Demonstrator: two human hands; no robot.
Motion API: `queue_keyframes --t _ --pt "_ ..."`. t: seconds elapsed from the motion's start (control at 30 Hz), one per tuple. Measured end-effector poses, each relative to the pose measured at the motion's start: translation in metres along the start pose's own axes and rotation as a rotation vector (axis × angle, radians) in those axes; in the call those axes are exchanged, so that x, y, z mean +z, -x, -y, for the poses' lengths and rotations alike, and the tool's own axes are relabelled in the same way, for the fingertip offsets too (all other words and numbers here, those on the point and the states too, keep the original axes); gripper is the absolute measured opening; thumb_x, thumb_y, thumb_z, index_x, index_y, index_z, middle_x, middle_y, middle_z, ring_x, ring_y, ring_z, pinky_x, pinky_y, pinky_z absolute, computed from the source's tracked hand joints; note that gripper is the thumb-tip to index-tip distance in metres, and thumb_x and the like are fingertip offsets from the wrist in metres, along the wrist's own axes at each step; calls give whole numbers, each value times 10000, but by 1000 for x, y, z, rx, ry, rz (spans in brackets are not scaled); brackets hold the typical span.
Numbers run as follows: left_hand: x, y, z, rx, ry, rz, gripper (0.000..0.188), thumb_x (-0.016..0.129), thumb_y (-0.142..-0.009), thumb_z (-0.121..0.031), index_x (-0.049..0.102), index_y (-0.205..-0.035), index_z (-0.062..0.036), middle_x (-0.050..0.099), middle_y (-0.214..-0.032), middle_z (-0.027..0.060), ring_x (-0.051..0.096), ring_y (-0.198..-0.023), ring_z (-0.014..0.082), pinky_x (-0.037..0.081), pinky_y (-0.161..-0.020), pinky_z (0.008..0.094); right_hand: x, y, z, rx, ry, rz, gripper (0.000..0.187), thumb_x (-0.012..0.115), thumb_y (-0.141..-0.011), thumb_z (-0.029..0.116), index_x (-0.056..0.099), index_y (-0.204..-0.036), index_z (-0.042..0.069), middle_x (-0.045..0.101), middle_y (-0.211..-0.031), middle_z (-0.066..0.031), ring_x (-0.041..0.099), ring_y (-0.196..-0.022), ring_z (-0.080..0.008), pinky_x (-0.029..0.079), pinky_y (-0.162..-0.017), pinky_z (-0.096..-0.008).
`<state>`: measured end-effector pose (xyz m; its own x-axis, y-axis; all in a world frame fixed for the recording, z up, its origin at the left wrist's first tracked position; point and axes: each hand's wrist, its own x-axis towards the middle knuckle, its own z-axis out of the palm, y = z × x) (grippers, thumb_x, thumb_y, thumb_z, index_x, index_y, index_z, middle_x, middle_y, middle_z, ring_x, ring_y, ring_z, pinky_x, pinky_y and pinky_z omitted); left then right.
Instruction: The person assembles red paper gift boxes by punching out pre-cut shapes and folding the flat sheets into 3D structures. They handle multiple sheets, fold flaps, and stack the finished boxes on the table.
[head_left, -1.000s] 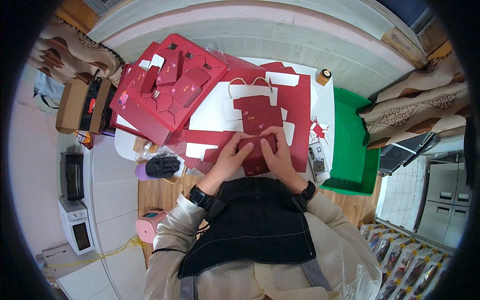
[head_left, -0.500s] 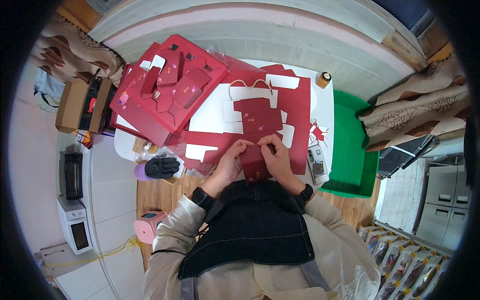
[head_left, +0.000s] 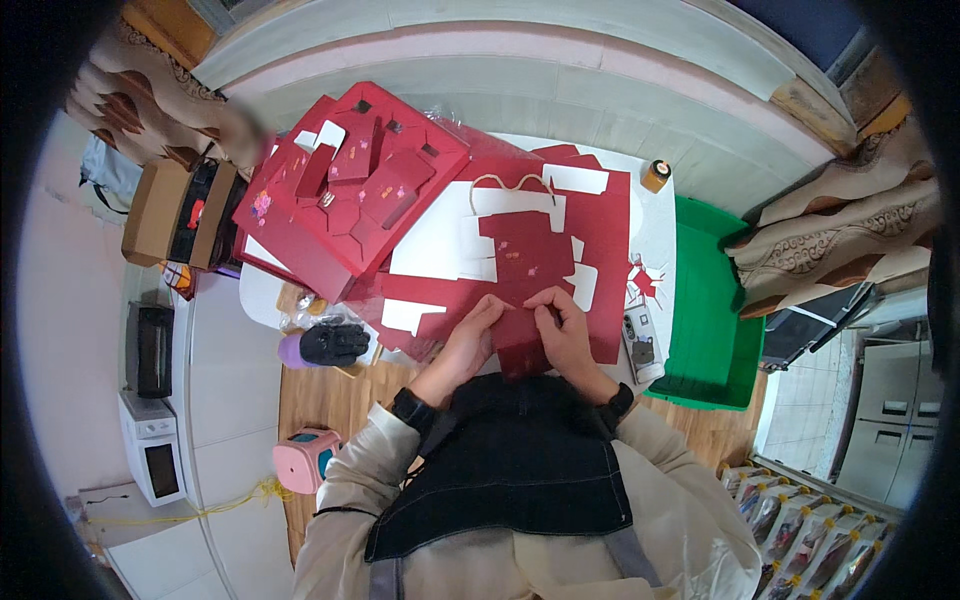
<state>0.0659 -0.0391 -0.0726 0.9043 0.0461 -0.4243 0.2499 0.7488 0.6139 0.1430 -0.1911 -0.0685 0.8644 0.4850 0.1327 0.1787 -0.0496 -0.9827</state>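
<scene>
A small dark red carton (head_left: 521, 345) stands in front of my apron, at the table's near edge. My left hand (head_left: 471, 338) grips its left side, fingertips at the top edge. Opposite, my right hand (head_left: 564, 335) pinches at the upper right edge, with thumb and index finger close together. Just beyond my fingers lies a flat red carton blank (head_left: 528, 246) with white flaps and a small flower print. Under it spreads a larger red and white sheet (head_left: 600, 330). A beige cord (head_left: 513, 181) loops above the blank.
A red tray (head_left: 440, 140) holding small red boxes sits far left on the white table (head_left: 652, 205). A black glove (head_left: 334, 343) lies at the left edge. Right are a phone (head_left: 642, 345), an amber jar (head_left: 656, 176) and a green bin (head_left: 712, 310).
The whole view has shifted slightly down and right. My right fingers have changed their position a little at the carton's top edge; both hands stay on the carton.
</scene>
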Motion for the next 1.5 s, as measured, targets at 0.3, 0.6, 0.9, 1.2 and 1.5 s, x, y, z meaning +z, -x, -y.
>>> queue_keyframes --t 0.3,0.6,0.9,1.2,1.5 --pt "-6 -1 0 -79 -151 9 175 420 -1047 -199 539 -1054 -70 593 -1036 42 577 -995 127 479 -875 278 -1 -2 -5 -70 -62 69 143 455 -814 -43 595 -843 -32 628 -882 -101 600 -847 -185 474 -805 -291" --pt "15 14 -26 111 -668 190 513 602 -963 -175 374 -1412 -73 512 -1315 98 487 -1233 184 415 -1022 336 -5 -6 -11 90 -142 -27 168 455 -909 29 595 -998 -1 608 -953 -63 558 -945 -147 437 -899 -288" --pt "25 13 -55 372 -699 89 564 660 -888 -9 384 -1378 -55 555 -1272 108 549 -1163 182 458 -970 315 -29 -24 15 -18 -157 222 678 670 -884 206 295 -1440 101 450 -1365 -126 475 -1249 -237 356 -1079 -366" --pt "40 25 -61 557 -679 21 536 634 -906 -15 385 -1379 -56 562 -1273 121 538 -1189 197 409 -1028 338 -50 -25 13 81 -78 343 695 728 -848 157 346 -1428 133 519 -1257 -121 528 -1162 -230 427 -1001 -377" --pt "-36 34 -44 297 -446 -307 341 438 -1036 -232 461 -1319 -43 613 -1206 112 588 -1116 200 441 -966 328 -49 -116 -36 395 -400 43 406 640 -926 253 472 -1254 85 573 -1038 -51 544 -877 -115 443 -754 -258"
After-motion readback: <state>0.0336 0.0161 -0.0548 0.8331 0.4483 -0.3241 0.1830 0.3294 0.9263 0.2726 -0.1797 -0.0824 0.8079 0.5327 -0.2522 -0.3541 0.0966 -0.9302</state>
